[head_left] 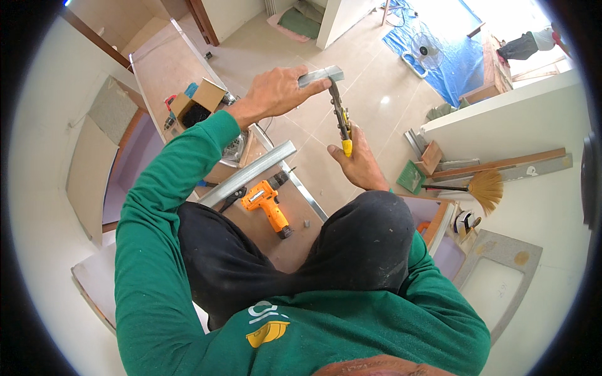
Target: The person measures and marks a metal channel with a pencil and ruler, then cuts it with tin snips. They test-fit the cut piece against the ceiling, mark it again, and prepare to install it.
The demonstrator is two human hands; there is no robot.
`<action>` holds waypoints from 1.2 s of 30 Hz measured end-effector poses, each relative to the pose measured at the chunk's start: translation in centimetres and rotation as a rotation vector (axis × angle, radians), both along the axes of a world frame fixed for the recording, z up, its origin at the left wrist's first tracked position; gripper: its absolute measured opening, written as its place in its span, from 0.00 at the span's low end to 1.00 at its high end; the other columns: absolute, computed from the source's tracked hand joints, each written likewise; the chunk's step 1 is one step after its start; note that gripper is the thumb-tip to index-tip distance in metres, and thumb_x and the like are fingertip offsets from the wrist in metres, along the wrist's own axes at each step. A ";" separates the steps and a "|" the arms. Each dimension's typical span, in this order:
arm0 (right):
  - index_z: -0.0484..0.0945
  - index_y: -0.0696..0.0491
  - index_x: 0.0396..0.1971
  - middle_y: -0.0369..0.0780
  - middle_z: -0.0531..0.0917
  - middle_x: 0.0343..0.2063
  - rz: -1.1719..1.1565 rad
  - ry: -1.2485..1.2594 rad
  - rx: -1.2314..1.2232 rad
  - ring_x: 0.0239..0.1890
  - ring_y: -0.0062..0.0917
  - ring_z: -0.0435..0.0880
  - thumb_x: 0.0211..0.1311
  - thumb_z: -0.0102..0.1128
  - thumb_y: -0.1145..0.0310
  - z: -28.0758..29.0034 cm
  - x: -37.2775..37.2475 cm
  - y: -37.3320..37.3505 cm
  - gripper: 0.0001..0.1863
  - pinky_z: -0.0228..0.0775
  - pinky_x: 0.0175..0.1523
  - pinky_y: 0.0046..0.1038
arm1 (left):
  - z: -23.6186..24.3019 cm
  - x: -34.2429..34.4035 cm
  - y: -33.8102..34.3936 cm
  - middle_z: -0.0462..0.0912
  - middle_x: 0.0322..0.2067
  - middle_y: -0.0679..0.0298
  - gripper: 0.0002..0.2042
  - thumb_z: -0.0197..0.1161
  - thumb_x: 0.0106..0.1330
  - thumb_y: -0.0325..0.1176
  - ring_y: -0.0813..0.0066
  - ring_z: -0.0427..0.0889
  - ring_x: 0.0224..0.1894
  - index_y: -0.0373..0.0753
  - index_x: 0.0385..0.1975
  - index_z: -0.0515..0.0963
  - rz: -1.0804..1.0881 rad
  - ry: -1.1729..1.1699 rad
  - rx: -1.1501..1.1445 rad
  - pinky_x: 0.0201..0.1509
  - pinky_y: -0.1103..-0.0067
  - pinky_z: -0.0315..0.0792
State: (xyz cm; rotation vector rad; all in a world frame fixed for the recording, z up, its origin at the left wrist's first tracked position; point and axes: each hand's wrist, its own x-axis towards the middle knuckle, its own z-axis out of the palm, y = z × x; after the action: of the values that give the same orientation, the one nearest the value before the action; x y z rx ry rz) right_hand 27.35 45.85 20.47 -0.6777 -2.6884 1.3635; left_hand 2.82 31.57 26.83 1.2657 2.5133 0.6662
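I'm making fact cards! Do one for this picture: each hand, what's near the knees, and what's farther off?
Left hand: holds a short metal piece
Right hand: holds snips with yellow on the handles
Snips' far end: up at the short metal piece
Near the knees: orange drill, lying beside a long metal strip
Off to the right: straw broom
Farther off: fan, blue sheet
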 end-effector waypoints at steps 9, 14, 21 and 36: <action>0.70 0.58 0.63 0.55 0.81 0.53 -0.050 0.073 0.072 0.59 0.51 0.83 0.73 0.69 0.62 -1.8 0.3 0.3 0.27 0.73 0.65 0.47 | -0.5 0.2 0.7 0.87 0.30 0.40 0.46 0.52 0.71 0.81 0.38 0.90 0.39 0.34 0.49 0.86 -0.039 0.040 0.080 0.42 0.51 0.80; 0.73 0.56 0.53 0.50 0.84 0.41 -0.043 0.100 0.119 0.48 0.50 0.86 0.71 0.67 0.66 -3.6 -0.5 1.0 0.18 0.76 0.56 0.48 | -2.0 -1.0 0.9 0.84 0.29 0.38 0.45 0.54 0.71 0.80 0.37 0.88 0.37 0.33 0.46 0.85 -0.123 0.162 0.131 0.41 0.50 0.80; 0.68 0.59 0.50 0.62 0.82 0.38 -0.053 0.070 0.064 0.45 0.63 0.83 0.69 0.64 0.65 -3.4 -0.8 0.5 0.19 0.73 0.52 0.57 | -5.4 -2.5 1.4 0.85 0.23 0.49 0.53 0.50 0.62 0.89 0.48 0.92 0.33 0.33 0.39 0.88 -0.154 0.190 0.159 0.37 0.56 0.85; 0.75 0.56 0.31 0.35 0.74 0.24 -0.141 0.142 0.001 0.30 0.22 0.72 0.69 0.71 0.67 -7.0 0.4 -0.4 0.13 0.69 0.38 0.35 | -3.0 -1.1 0.9 0.89 0.40 0.45 0.50 0.62 0.64 0.82 0.50 0.92 0.43 0.30 0.55 0.84 -0.225 0.059 -0.088 0.48 0.57 0.84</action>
State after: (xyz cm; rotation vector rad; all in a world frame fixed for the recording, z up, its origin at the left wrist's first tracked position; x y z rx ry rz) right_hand 27.72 45.40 13.48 -0.7249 -2.4811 1.3222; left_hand 1.68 32.51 23.87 1.5263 2.3669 0.4681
